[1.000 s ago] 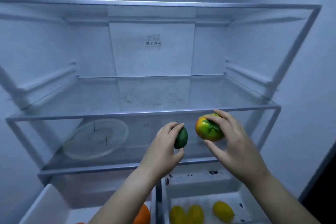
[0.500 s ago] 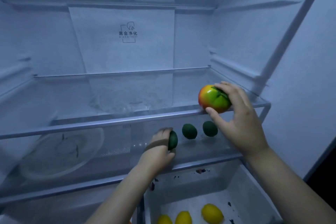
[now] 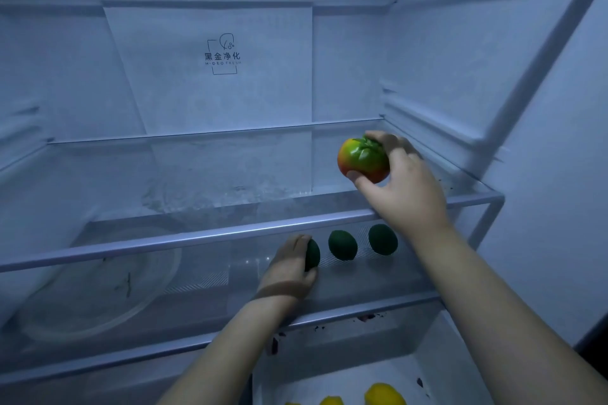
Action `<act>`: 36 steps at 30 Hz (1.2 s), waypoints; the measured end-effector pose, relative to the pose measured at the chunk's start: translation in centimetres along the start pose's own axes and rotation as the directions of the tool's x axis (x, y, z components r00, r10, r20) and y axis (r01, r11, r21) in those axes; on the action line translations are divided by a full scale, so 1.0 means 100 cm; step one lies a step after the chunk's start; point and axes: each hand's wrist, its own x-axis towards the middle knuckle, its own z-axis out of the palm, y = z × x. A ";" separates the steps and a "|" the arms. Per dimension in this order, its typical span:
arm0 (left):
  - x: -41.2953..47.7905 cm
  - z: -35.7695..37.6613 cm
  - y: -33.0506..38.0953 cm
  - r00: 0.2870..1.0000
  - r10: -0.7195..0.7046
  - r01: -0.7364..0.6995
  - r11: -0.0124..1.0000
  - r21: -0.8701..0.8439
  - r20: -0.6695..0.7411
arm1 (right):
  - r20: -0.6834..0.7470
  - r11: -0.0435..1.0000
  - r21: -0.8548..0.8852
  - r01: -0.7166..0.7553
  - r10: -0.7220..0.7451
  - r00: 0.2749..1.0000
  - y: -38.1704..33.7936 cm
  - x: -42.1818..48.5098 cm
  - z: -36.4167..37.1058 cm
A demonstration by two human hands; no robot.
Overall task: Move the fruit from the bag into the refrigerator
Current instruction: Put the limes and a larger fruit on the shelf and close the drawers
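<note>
I look into an open refrigerator. My right hand (image 3: 408,184) grips a red-and-green tomato (image 3: 362,159) just above the right part of the upper glass shelf (image 3: 197,237). My left hand (image 3: 289,268) is under that shelf, closed around a dark green lime (image 3: 312,254) that rests on the lower glass shelf (image 3: 378,276). Two more dark green limes (image 3: 342,245) (image 3: 382,239) sit in a row to the right of it on the same shelf. The bag is out of view.
A clear round plate (image 3: 98,289) lies on the left of the lower shelf. Below, the right drawer (image 3: 434,358) holds yellow lemons (image 3: 383,394). The fridge's right wall (image 3: 543,174) is close to my right arm.
My right hand has lifted the tomato from below the upper shelf's front edge to above that shelf. My left hand has carried its lime in onto the lower shelf.
</note>
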 end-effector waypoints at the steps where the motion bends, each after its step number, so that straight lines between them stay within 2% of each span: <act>1: 0.001 0.002 0.000 1.000 0.002 -0.002 1.000 -0.001 -0.001 | 0.011 1.000 -0.011 -0.012 0.012 1.000 0.001 0.001 0.000; 9: 0.003 0.006 0.000 1.000 -0.011 0.011 1.000 0.020 0.004 | 0.009 0.999 -0.042 0.009 -0.009 1.000 0.004 0.003 0.001; 18: -0.019 -0.006 0.007 0.994 -0.106 0.107 0.993 0.044 -0.026 | 0.010 0.998 -0.035 0.043 -0.042 0.999 0.001 0.000 -0.003; 22: -0.050 -0.020 0.010 0.994 -0.085 0.087 0.996 0.031 -0.066 | -0.055 0.998 -0.001 0.058 -0.057 0.997 0.001 -0.005 -0.002; 25: -0.077 -0.035 0.016 0.990 -0.078 0.080 0.997 0.010 -0.114 | -0.179 0.987 0.091 0.130 -0.112 0.978 0.001 -0.010 0.001; 29: -0.110 -0.049 0.021 0.980 -0.056 0.072 0.994 0.079 -0.188 | -0.228 0.965 0.128 0.230 -0.197 0.953 -0.002 -0.025 0.002; 32: -0.135 -0.054 0.025 0.974 -0.058 0.080 0.993 0.092 -0.218 | -0.207 0.931 0.147 0.333 -0.300 0.931 -0.007 -0.053 0.005; 36: -0.169 -0.054 0.031 0.970 -0.091 0.118 0.987 0.112 -0.225 | -0.101 0.899 0.166 0.406 -0.394 0.914 -0.015 -0.109 0.011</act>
